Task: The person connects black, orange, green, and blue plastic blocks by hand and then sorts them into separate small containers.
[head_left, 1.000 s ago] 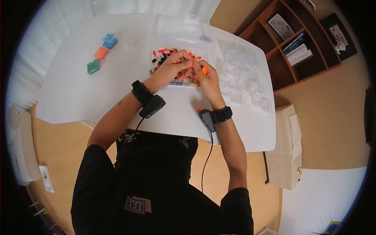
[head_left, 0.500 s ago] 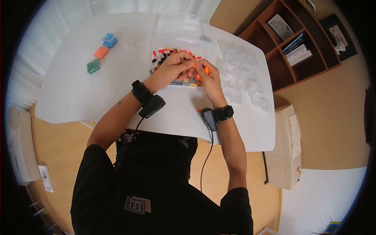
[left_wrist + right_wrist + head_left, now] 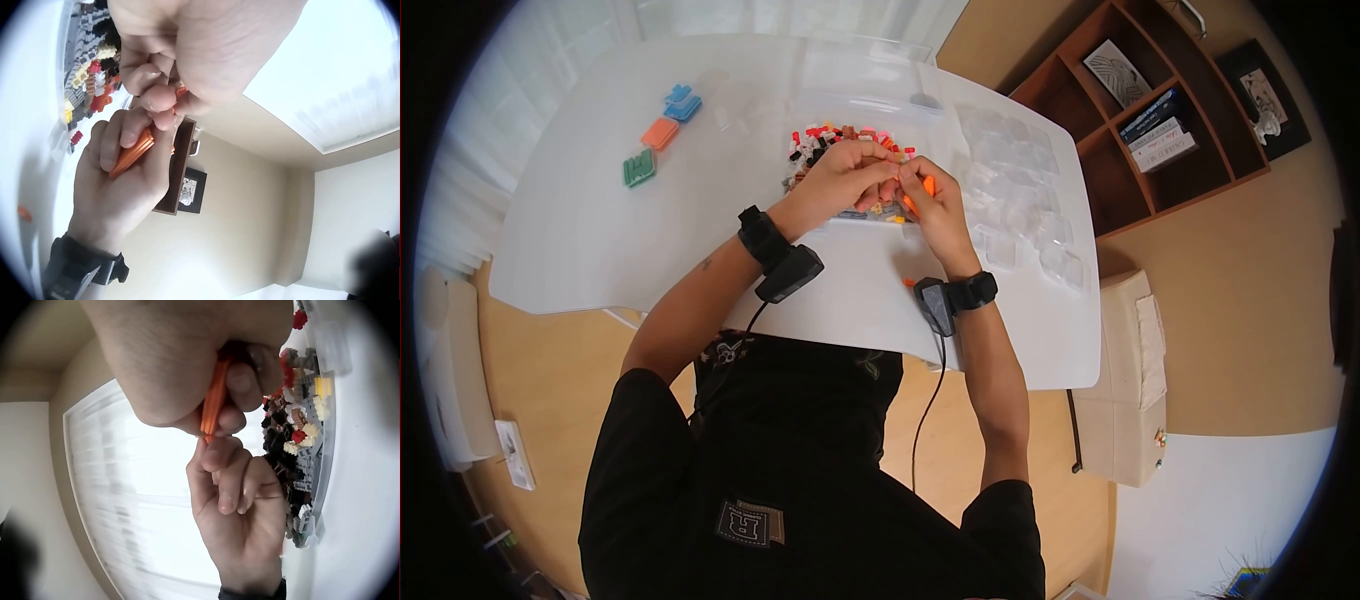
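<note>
Both hands meet fingertip to fingertip over a heap of small toy bricks. My right hand grips a long orange brick piece with ridged sides, its fingers curled round it against the palm. From the left, my left hand pinches a small orange brick between thumb and finger, right at the right hand's fingertips. Most of that small brick is hidden by the fingers. In the right wrist view the left hand has its other fingers curled in beside the pinch.
A clear tray holds the mixed bricks. Many clear plastic boxes cover the table's right side. Blue, orange and green cases lie at the left. One loose orange piece is on the table near the right wrist.
My right hand has shifted slightly to the right and turned a little, with the long orange piece still in its grip. The left hand stays almost in place, fingertips still meeting the right ones.
</note>
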